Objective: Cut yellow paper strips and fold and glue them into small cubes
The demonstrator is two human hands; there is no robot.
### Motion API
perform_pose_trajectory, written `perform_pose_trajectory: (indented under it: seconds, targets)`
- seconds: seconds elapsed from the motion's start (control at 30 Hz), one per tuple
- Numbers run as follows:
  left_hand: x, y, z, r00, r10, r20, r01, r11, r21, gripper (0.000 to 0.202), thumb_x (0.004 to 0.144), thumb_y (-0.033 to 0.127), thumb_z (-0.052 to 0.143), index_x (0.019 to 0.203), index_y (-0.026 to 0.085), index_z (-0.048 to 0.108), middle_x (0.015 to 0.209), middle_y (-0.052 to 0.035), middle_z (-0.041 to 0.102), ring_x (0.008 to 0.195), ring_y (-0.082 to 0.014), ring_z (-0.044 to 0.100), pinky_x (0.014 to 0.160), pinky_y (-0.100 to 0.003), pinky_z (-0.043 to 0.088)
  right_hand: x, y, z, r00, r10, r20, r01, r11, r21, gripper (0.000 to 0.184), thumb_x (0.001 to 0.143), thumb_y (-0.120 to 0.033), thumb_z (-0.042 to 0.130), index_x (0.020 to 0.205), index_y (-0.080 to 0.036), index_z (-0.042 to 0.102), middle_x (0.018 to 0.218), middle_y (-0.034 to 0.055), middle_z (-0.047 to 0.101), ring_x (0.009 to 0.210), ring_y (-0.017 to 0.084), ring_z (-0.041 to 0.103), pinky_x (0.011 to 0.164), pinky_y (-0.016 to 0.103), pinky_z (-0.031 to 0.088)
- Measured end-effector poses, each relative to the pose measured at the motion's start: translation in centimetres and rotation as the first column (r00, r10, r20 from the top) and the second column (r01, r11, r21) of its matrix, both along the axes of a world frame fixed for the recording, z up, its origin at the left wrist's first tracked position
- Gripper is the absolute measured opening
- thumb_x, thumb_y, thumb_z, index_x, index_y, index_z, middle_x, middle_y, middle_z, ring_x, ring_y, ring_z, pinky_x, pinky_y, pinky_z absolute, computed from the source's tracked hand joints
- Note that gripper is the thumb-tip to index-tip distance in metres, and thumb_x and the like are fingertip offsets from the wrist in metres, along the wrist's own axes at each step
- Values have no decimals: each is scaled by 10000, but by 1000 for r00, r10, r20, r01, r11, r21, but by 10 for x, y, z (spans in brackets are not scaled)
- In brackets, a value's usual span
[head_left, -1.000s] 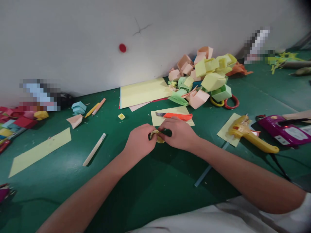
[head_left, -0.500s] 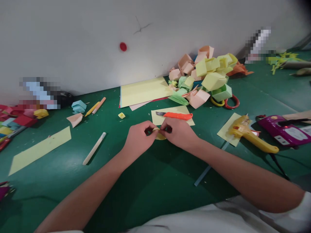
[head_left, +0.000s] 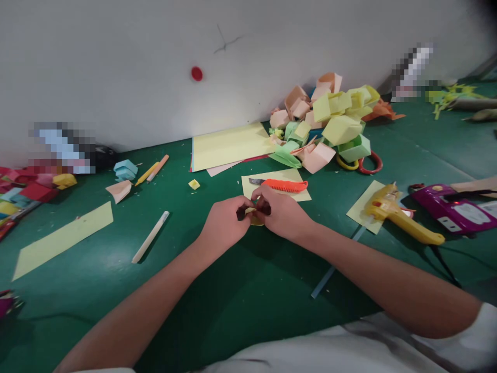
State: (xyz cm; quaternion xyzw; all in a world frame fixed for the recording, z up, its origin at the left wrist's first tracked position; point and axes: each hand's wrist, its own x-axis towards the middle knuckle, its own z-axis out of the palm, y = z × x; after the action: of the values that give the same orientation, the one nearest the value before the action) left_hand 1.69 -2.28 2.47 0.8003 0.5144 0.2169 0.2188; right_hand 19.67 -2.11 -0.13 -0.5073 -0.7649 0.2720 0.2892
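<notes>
My left hand [head_left: 224, 224] and my right hand [head_left: 282, 211] meet over the green table [head_left: 233, 300], fingertips pinched together on a small yellow paper piece [head_left: 256, 219]. Most of that piece is hidden by my fingers. Just beyond my right hand an orange utility knife [head_left: 283, 185] lies on a pale yellow paper sheet [head_left: 298, 195]. Both hands are closed.
A heap of folded paper boxes [head_left: 330, 124] sits by the wall with scissors [head_left: 363, 165] under it. A yellow glue gun [head_left: 399, 215] and a purple device [head_left: 454, 212] lie right. A glue stick [head_left: 150, 237], pencils [head_left: 152, 172], a yellow strip [head_left: 62, 241] and coloured paper shapes [head_left: 31, 189] lie left.
My fingers have shifted slightly on the yellow paper piece, turning it between both hands. The hands stay in nearly the same spot.
</notes>
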Motion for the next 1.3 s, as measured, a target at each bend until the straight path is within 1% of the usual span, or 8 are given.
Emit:
perform_pose_trajectory:
  seconds: [0.13,0.3,0.53,0.7,0.8,0.97,1.13,1.3]
  targets:
    - [-1,0,2,1000,6,-10,-6,1000,22,189,808,163,570,958,242,655,788,20,678,660,-147,595,596,-260,423,1,-2,4,1000,3,-1,-3,1000,19,261,818,-193,641,1068,-209,573,878,24,720,769,164,647,621,255,421]
    - [0,0,-1,1000,6,13,-7,998,57,205,830,166,572,1021,239,575,937,-3,668,802,-157,627,669,-261,473,3,-1,7,996,-28,83,29,1000,-10,68,782,-199,656,843,-202,684,798,19,716,707,156,617,570,250,394]
    - [0,1,-7,999,10,41,-11,999,31,339,838,181,596,1149,249,482,1029,-24,647,865,-173,665,684,-271,517,4,2,4,989,-54,138,61,997,-43,86,803,-193,650,803,-208,735,734,9,725,632,145,606,531,250,374]
    - [0,1,-7,998,-9,68,10,1000,-16,304,847,188,604,1121,253,489,909,8,672,838,-166,678,707,-275,525,2,-1,7,979,-92,181,96,995,-15,91,807,-174,658,772,-205,736,757,28,738,679,169,616,550,263,358]
    - [1,0,-7,993,26,117,-19,998,-55,264,837,221,636,1074,250,523,854,20,680,786,-155,680,697,-269,531,0,-2,9,975,-97,202,98,995,6,91,797,-150,663,758,-200,729,769,40,734,715,181,617,569,270,349]
    - [0,2,-10,979,71,189,-61,996,-58,167,828,231,632,985,233,576,789,25,660,733,-141,658,661,-256,519,-2,-4,8,973,-104,205,103,995,14,97,808,-161,653,740,-199,709,742,33,712,701,172,600,556,261,332]
    - [-2,7,-14,975,64,211,-50,996,-69,164,823,255,646,976,227,596,850,10,667,772,-140,650,709,-270,535,-1,-1,5,978,-99,186,101,995,0,127,818,-146,625,769,-207,725,758,14,729,665,151,595,547,252,342]
    - [0,4,-9,976,29,214,-9,995,-96,180,808,212,648,980,227,598,893,2,690,819,-146,666,739,-269,552,0,1,2,979,-94,179,95,995,1,147,831,-158,614,847,-211,750,822,28,747,728,171,621,566,262,350]
